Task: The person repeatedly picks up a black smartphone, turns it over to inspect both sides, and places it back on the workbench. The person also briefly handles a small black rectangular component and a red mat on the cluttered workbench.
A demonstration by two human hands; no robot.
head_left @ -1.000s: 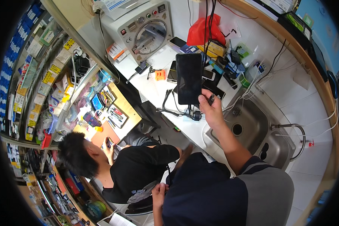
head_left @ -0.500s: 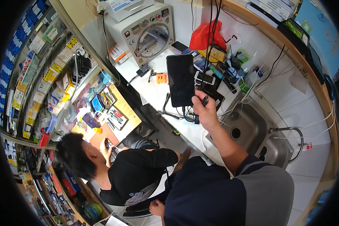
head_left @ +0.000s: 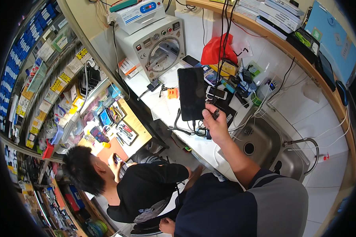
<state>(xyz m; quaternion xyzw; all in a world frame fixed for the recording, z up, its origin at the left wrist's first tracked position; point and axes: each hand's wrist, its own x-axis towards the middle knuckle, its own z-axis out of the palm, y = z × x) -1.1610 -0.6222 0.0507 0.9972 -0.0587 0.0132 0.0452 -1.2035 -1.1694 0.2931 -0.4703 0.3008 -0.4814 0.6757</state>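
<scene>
A large black smartphone [head_left: 191,94] with a dark screen is held upright over the white counter. My right hand [head_left: 216,123] grips it by its lower right corner, the thumb at the edge. A black cable [head_left: 194,126] runs from the phone's bottom end. Beside my fingers is a small dark plug [head_left: 216,113]; whether it is pinched or behind them is unclear. Down at the lower edge, my left hand [head_left: 167,226] rests with curled fingers beside a black chair back [head_left: 146,229]. What it holds, if anything, is hidden.
Behind the phone lie a white phone [head_left: 216,93], an orange block [head_left: 172,93] and tangled cables. A grey machine [head_left: 156,47] with a round door stands at the back. Right of my arm is a steel sink [head_left: 261,138]. A seated person [head_left: 144,189] works at a wooden bench [head_left: 140,128].
The whole view has shifted slightly, so the counter and machine sit lower in the picture. My right hand still holds the smartphone, and the left hand stays low by the chair.
</scene>
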